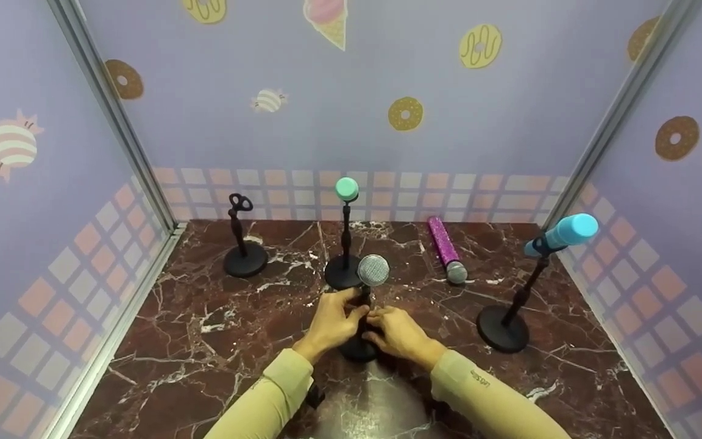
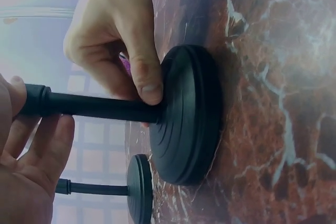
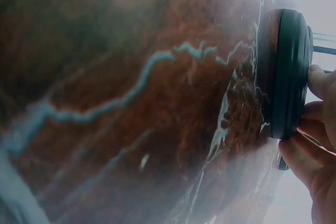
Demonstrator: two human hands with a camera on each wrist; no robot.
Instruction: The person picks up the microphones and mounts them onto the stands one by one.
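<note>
I am watching both hands working at one slim black microphone stand with a ribbed, disc-shaped base (image 2: 191, 124); it is standing upright on the glossy red-brown marbled worktop (image 1: 192, 378), directly between the two hands and touching both; the left hand (image 1: 334, 318) is gripping the upper part of the black tubular pole (image 2: 100, 106), its thumb and fingers lying either side of the collar; the right hand (image 1: 401, 332) is pinching the foot of that pole, its thumb pressing where the tube is meeting the base, so it is sitting lower than the left; above them a microphone with a round silver mesh head (image 1: 374, 270) is topping the stand; just behind, I am seeing a mint-green-ended microphone (image 1: 346, 189) resting in a second black stand (image 1: 342, 274); farther left, a black stand with a looped clip (image 1: 245, 260) is standing; on the right, a glittery magenta microphone with a grey mesh head (image 1: 443, 244) is lying on the worktop, and a bright blue cylindrical microphone (image 1: 575, 230) is leaning in another round-based black stand (image 1: 502, 330).
</note>
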